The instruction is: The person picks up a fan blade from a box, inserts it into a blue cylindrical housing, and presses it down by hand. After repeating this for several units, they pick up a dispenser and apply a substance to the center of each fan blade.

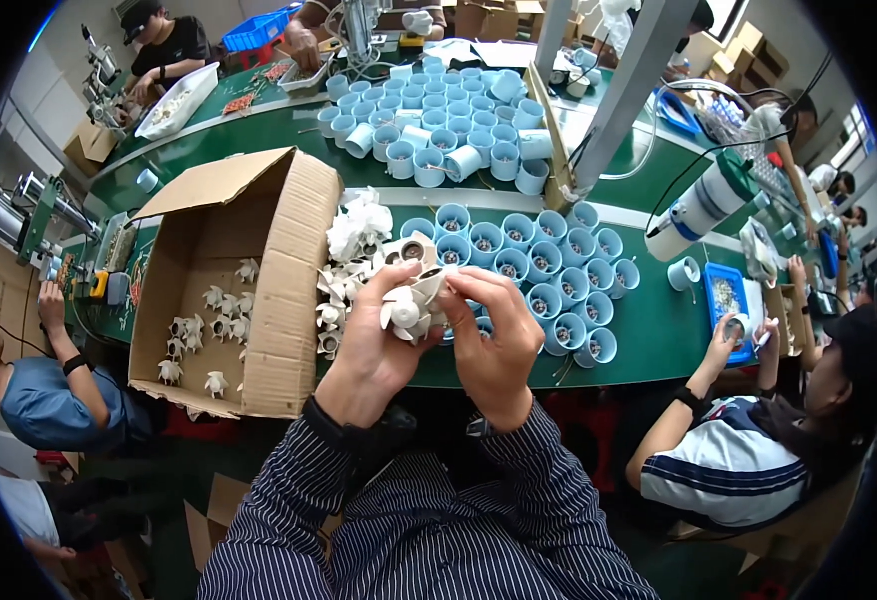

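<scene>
— Holding what, both hands?
— Left hand [367, 345] & right hand [494, 335] both pinch one small white fan impeller [406, 312], fingers curled narrow round it, above the near edge of the green bench [649, 335].
— Around it?
— More white impellers [344, 290] piled just left, beside an open cardboard box [259, 290] w/ a few inside. Blue cups [544, 265] in rows just behind the right hand. Co-workers sit either side.

A factory assembly line: workers sit along a long green surface [659, 330] crowded with blue cups [544, 262], white fan parts [354, 240] and a cardboard box [289, 290].
</scene>
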Motion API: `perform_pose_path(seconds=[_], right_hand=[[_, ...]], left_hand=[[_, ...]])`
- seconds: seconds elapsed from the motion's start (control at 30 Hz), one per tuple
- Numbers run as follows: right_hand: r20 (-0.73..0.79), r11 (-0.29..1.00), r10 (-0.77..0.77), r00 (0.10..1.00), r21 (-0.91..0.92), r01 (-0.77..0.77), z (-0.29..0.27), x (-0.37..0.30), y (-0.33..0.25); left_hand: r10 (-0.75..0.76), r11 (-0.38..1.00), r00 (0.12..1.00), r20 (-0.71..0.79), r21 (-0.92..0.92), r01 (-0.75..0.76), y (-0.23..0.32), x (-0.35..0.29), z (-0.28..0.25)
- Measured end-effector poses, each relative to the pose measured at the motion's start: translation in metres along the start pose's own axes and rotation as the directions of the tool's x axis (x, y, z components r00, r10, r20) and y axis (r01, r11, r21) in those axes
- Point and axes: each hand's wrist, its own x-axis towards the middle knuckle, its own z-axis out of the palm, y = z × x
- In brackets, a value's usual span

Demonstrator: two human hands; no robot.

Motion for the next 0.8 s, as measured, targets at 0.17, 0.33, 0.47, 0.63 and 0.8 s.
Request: perform_pose_path(seconds=[0.17, 0.33, 0.47, 0.63, 0.8], right_hand=[[-0.028, 0.969, -0.218, 0.976, -0.127, 0.213, -0.031, 0.013, 0.037], [-0.068, 0.954, -0.294, 0.953, -0.086, 0.288, -0.05, 0.015, 0.053], [-0.199, 0.977, 0.086, 0.976, 0.211, -0.043, -0.07, -0.004, 0.045], [-0.17, 0.844, 0.515, 0.84, 0.275, -0.461, -0.145, -0.028, 0.045], [-0.123, 0.784, 0.59, 0.798, -0.148, -0.602, -0.203, -0.04, 0.064]], left_hand=[[-0.123, 0.979, 0.976, 0.181, -0.141, 0.149, -0.019, 0.034, 0.023], [-0.226, 0.952, 0.956, 0.185, -0.167, 0.257, -0.025, 0.044, 0.033], [-0.188, 0.979, 0.969, 0.158, -0.05, 0.198, -0.022, 0.044, 0.045], [-0.205, 0.978, 0.955, 0.214, 0.071, 0.194, -0.026, 0.054, 0.037], [-0.211, 0.976, 0.962, 0.175, 0.095, 0.197, -0.02, 0.045, 0.03]])
